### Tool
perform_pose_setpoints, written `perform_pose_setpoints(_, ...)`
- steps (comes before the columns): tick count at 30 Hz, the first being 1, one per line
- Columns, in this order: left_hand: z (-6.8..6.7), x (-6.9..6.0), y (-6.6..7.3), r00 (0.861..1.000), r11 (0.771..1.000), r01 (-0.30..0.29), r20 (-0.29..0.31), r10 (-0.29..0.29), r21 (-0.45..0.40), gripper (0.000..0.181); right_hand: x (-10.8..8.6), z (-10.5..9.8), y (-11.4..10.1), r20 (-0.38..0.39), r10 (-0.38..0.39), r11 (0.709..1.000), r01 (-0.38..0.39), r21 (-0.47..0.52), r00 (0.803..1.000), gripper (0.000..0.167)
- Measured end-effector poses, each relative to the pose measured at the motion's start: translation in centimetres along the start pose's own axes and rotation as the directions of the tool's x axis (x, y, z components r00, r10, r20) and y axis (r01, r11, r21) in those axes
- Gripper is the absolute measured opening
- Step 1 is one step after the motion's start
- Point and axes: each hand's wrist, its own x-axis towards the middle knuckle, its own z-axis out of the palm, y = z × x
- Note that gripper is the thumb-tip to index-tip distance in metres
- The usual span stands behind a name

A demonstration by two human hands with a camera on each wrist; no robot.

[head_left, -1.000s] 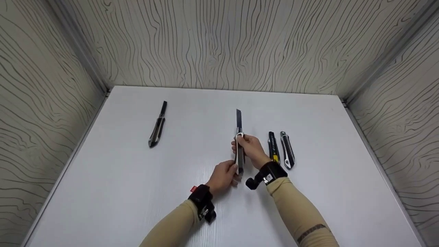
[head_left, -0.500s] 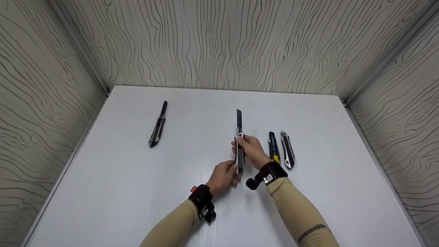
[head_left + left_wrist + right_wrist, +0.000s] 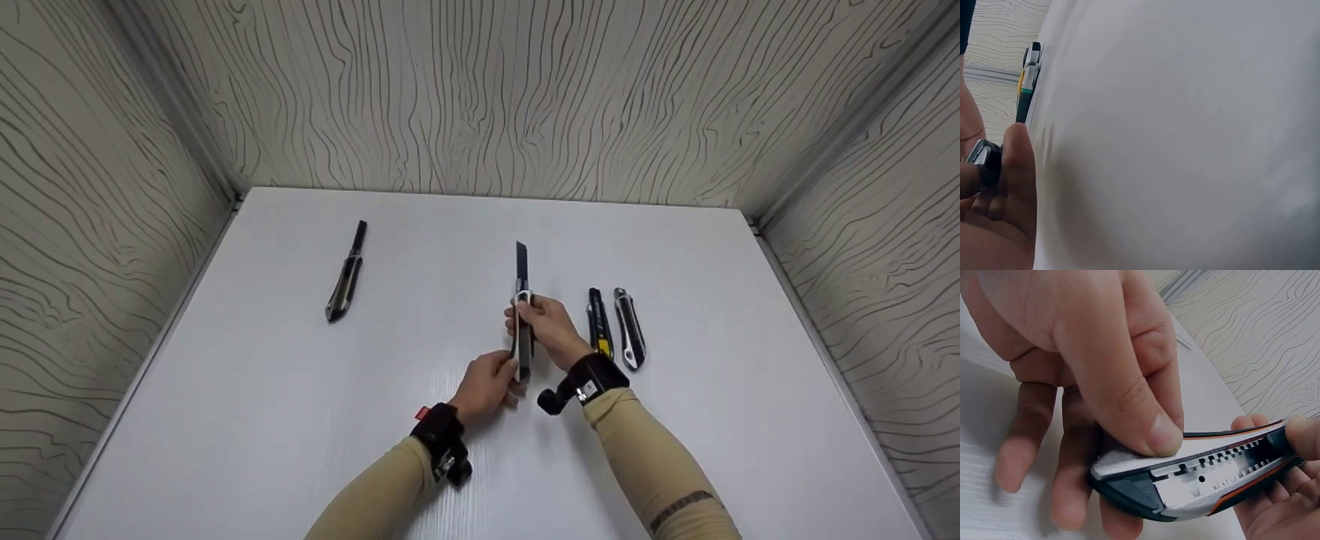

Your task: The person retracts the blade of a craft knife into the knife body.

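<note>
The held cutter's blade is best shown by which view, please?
The head view: there the blade shows uncovered. The right wrist view shows the handle, the left only its end; neither shows the exposed blade.

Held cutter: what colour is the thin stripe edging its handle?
Orange: the thin stripe on the held cutter shows best in the right wrist view.
</note>
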Motion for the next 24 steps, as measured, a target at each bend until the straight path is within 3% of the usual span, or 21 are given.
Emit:
perform_pose_setpoints(12, -0.02, -0.18, 0.08, 1.000, 1.000, -0.019, -0.017, 0.019, -0.007, 0.024, -0.05, 0.06, -0.24, 0.012, 0.001, 1.000, -0.001, -0.001, 1.000, 0.033)
perform_pose_setpoints(24, 0.27, -0.25, 0.04, 0.999, 0.989, 0.034, 0.028, -0.031, -0.147, 0.029, 0.11, -0.53, -0.34, 0.046, -0.018, 1.000, 0.017, 0.020, 0.999, 0.040)
